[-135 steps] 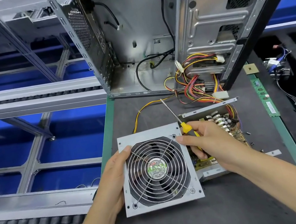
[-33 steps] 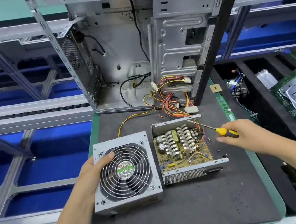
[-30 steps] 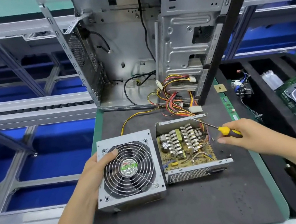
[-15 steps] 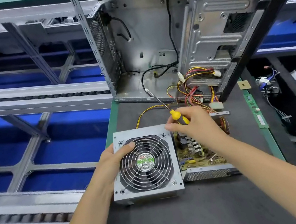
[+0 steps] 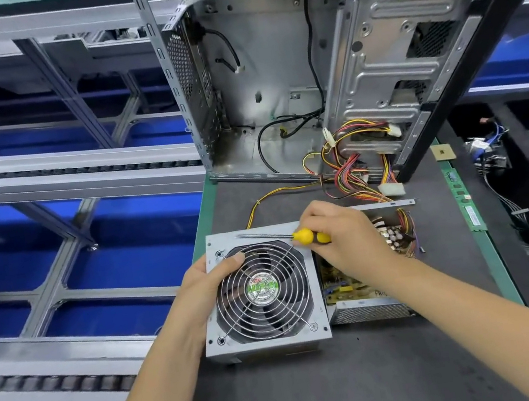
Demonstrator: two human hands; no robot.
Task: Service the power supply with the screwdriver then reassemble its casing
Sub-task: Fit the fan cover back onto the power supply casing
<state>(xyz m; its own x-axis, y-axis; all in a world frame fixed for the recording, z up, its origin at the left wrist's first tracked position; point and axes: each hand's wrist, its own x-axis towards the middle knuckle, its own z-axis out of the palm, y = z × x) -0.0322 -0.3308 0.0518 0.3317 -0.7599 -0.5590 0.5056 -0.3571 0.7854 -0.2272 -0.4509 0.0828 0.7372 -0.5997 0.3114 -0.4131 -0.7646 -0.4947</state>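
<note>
we are gripping the fan cover [image 5: 260, 291] on the mat [image 5: 370, 374] with our left hand [image 5: 200, 286] to steady it beside the open supply [image 5: 367, 288], our right hand [image 5: 341, 236] pinching the screwdriver [image 5: 300, 237] flat across its top edge.

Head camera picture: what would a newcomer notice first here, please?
First the fan cover of the power supply, at the centre on the dark mat, gripped at its left edge by the left hand. The right hand holds a yellow screwdriver across its top edge. Behind stands an open computer case.
</note>
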